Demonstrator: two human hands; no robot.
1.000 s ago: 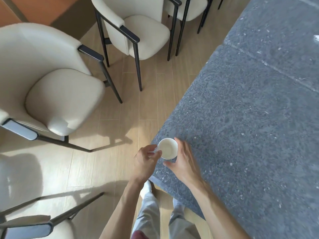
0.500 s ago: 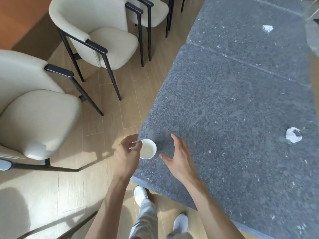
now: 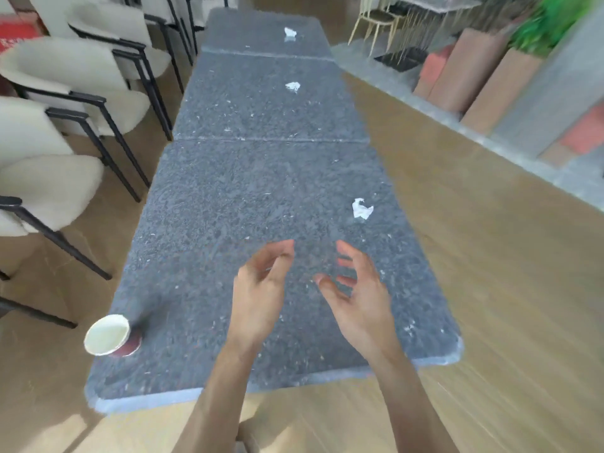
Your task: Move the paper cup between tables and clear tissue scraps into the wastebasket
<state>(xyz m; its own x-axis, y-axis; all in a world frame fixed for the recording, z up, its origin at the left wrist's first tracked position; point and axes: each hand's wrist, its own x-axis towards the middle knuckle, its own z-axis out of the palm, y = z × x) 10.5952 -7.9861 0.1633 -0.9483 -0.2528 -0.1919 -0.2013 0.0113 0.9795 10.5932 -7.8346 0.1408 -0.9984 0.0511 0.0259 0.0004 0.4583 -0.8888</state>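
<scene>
A paper cup [image 3: 109, 335], white inside with a dark red outside, stands upright near the front left corner of the long grey stone table [image 3: 228, 197]. Nothing touches it. My left hand [image 3: 261, 289] and my right hand [image 3: 356, 292] hover side by side over the near end of the table, fingers loosely spread, both holding nothing. A crumpled white tissue scrap [image 3: 361, 209] lies ahead of my right hand. A second tissue scrap [image 3: 293, 86] sits on the middle slab and a third tissue scrap [image 3: 290, 32] on the far slab. No wastebasket is in view.
Cream armchairs with black frames [image 3: 65, 103] line the table's left side. Wooden floor runs along the right, bordered by a grey ledge with brown and red blocks [image 3: 490, 76] and a green plant [image 3: 552, 24]. Metal chairs [image 3: 379, 21] stand at the far right.
My left hand has let go of the cup, which now stands on the table's front left corner. Both hands have moved right and forward. The view has swung up along the table.
</scene>
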